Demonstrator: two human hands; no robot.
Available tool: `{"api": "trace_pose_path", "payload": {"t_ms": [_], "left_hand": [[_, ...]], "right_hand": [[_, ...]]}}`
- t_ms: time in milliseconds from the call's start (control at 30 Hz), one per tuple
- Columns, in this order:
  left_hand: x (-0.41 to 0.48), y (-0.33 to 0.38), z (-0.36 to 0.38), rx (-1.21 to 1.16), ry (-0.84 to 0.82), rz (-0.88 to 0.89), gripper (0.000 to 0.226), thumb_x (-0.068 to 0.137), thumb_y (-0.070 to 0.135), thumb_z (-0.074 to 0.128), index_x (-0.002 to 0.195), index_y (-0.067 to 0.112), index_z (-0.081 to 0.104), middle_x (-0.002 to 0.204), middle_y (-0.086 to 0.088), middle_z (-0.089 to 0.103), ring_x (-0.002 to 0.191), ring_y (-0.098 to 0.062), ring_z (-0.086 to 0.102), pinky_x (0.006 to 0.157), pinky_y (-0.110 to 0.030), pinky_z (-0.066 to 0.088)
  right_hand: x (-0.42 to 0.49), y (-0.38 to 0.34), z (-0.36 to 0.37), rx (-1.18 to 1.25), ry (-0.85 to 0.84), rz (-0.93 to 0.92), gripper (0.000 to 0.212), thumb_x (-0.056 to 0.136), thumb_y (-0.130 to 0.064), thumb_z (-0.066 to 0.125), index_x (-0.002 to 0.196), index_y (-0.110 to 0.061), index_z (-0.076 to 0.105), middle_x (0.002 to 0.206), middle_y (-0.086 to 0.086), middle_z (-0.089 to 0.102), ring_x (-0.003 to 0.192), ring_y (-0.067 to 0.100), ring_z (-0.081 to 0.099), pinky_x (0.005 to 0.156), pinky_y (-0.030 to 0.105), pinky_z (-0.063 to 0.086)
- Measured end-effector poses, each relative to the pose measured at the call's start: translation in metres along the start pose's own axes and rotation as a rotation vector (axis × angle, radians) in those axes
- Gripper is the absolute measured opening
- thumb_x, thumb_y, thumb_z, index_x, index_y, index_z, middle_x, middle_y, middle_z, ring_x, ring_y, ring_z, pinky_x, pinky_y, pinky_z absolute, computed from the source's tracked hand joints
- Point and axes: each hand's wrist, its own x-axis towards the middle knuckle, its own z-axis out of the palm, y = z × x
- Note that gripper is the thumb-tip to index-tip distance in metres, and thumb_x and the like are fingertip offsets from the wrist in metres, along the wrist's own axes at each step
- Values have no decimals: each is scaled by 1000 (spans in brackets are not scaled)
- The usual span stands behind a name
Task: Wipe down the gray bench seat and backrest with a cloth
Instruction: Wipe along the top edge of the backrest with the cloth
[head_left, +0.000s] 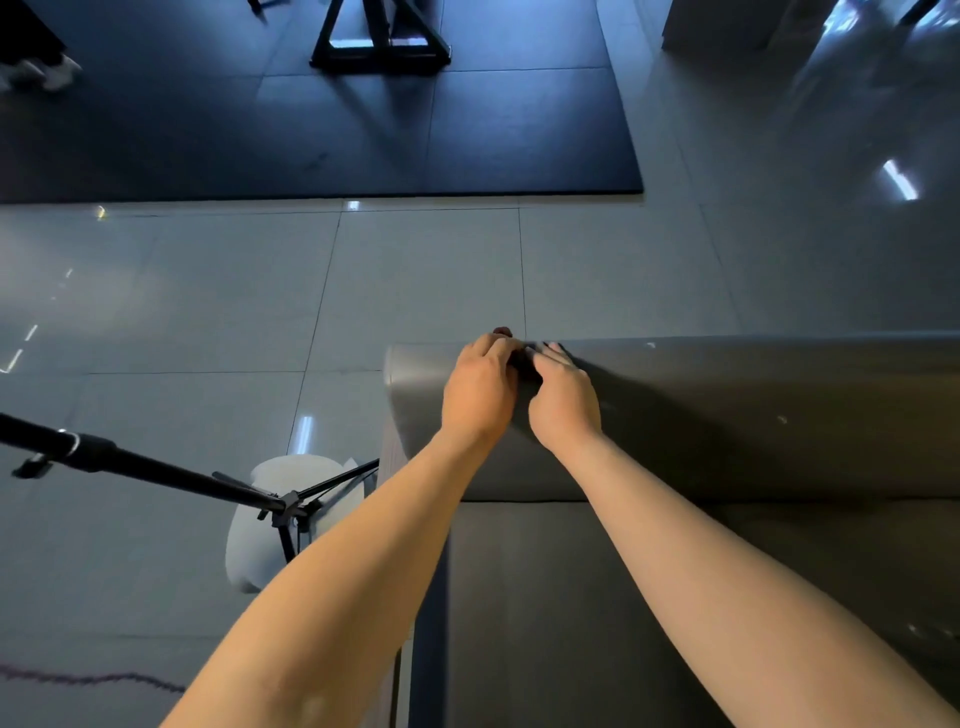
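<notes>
The gray bench fills the lower right, with its seat (571, 597) below and its rounded backrest (753, 410) running to the right. Both my hands meet on the top edge of the backrest near its left end. My left hand (480, 387) has its fingers curled round a small dark cloth (521, 362), which is mostly hidden between the hands. A dark reddish tip (502, 330) shows just beyond the left fingers. My right hand (561, 395) lies flat beside it, fingers fairly straight over the backrest top, thumb against the cloth.
A black tripod (156, 470) leans in from the left, its legs spread by the bench's left end over a white rounded object (270, 519). Glossy gray floor tiles (208, 291) lie beyond, then a dark mat (311, 130) with a black stand (382, 41). A person's shoes (57, 73) show top left.
</notes>
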Motion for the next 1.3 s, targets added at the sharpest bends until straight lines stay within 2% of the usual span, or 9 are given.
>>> {"api": "trace_pose_path", "payload": {"t_ms": [300,433,567,700,800,933,1000,1100,1300], "left_hand": [[-25,-62,-50,-23,171,-220,36,97,3,46,126,12,65,125,-8,63,115,-29,56,97,-37,48],[-30,-60,-50,-85,219,-297,39,96,-3,44,128,7,63,125,-13,62,119,-31,52,101,-30,40],[-27,-32,-40,-162,180,-306,32,100,5,42,121,14,65,115,-3,67,109,-30,54,99,-31,44],[-21,15,-32,-474,34,-389,34,104,16,47,136,15,60,118,8,67,108,-10,61,86,-6,43],[-17,32,-26,-674,-45,-435,34,103,20,46,130,26,66,119,10,72,110,-7,65,96,-28,53],[-14,33,-27,-884,-118,-408,39,102,10,42,131,21,65,116,8,73,106,-6,67,83,-17,52],[-10,35,-25,-820,-224,-304,44,98,9,39,136,18,60,128,4,65,114,-8,57,91,-10,44],[-2,31,-10,-369,-308,-121,67,85,30,28,150,26,44,159,2,36,138,-11,29,112,-16,16],[8,33,28,165,-279,-80,55,103,39,34,156,26,33,166,-5,24,148,-35,16,121,-44,4]], "right_hand": [[-6,-16,15,-117,-2,11,53,88,0,53,141,3,47,150,15,45,147,30,28,121,30,23],[-7,-15,19,-114,-41,30,63,93,-6,53,153,0,35,163,13,29,155,28,14,125,32,15],[-10,-16,10,-74,-51,13,55,98,-14,53,151,-5,42,161,10,35,153,25,21,124,31,17],[-14,-23,-5,392,-66,35,45,103,-29,52,148,-25,51,146,1,48,135,16,46,114,35,39],[-18,-25,-13,833,-71,126,40,100,-30,58,139,-39,54,139,-5,49,125,5,50,105,27,44],[-12,-14,-18,823,-11,98,22,98,-23,63,117,-34,64,127,-6,60,116,6,58,96,24,50],[-4,-6,-18,679,100,107,21,95,-5,60,106,-21,68,115,-4,65,110,14,61,94,23,49],[2,6,-23,401,262,54,23,95,4,53,101,-11,69,112,6,61,106,20,60,88,10,39],[9,54,-59,57,483,141,29,97,-5,58,125,-5,67,136,15,57,127,31,52,103,34,47]]}}
